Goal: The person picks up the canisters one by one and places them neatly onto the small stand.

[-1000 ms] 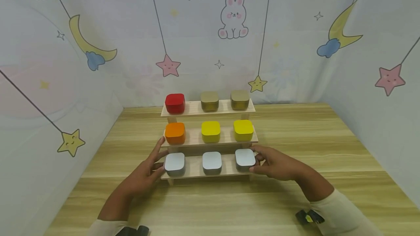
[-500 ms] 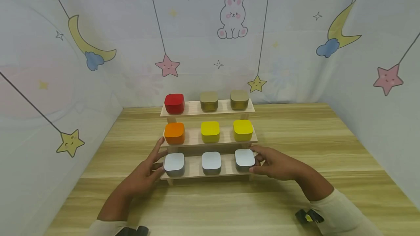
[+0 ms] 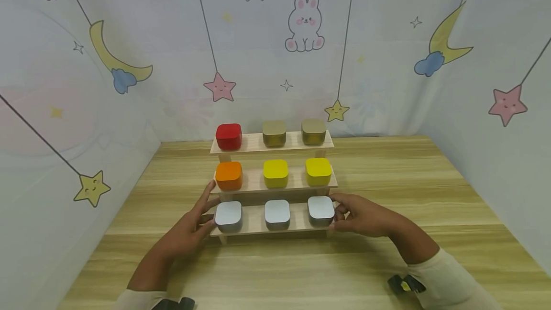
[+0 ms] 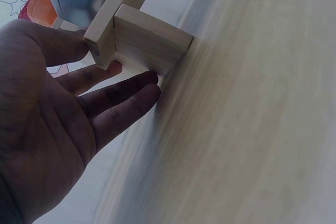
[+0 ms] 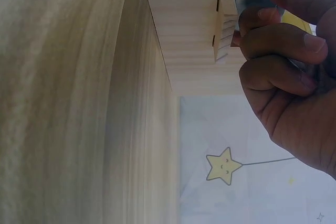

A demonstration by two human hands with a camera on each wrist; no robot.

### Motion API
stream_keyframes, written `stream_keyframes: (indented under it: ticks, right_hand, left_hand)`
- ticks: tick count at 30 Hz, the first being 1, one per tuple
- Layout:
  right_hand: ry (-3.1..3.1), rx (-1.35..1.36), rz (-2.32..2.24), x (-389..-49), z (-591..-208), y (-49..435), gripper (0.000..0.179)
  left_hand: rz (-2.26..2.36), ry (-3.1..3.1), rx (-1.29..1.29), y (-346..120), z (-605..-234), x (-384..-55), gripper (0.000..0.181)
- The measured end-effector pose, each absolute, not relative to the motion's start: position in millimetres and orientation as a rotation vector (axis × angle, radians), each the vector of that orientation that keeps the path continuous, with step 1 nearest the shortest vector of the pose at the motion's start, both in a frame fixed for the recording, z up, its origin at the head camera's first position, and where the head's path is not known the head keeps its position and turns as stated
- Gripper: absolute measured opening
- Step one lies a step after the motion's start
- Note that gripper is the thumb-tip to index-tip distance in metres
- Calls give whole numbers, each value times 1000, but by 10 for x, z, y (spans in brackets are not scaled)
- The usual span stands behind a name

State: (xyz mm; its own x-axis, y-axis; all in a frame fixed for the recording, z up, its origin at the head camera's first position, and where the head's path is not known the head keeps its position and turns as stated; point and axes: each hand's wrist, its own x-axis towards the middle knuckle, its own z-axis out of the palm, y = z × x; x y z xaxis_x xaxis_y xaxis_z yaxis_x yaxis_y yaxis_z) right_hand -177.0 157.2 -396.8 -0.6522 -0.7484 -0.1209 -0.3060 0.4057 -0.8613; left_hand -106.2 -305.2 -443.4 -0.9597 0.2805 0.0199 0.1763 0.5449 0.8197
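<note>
Three silver-grey square tins stand on the lowest tier of a three-tier wooden rack. In the head view, my left hand is beside the left grey tin. The left wrist view shows its fingers fairly straight, at the end of the wooden tier and its support. On the other side, my right hand has its thumb and index finger at the front and back of the right grey tin. Its other fingers are curled. Between them sits the middle grey tin.
The middle tier carries an orange tin and two yellow tins. A red tin and two gold tins stand on the top tier. The rack is on a wood-grain table, with a printed curtain behind.
My right thumb has drawn back slightly to the right along the grey tin. The left hand keeps its place, and all the tins stay where they were.
</note>
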Motion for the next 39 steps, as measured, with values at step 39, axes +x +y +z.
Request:
stream_keyframes:
  ticks: [39]
  right_hand:
    - [2748, -426, -1038, -1982, -4017, 1848, 91]
  left_hand:
    - [1281, 3159, 233, -3132, -4422, -1068, 67]
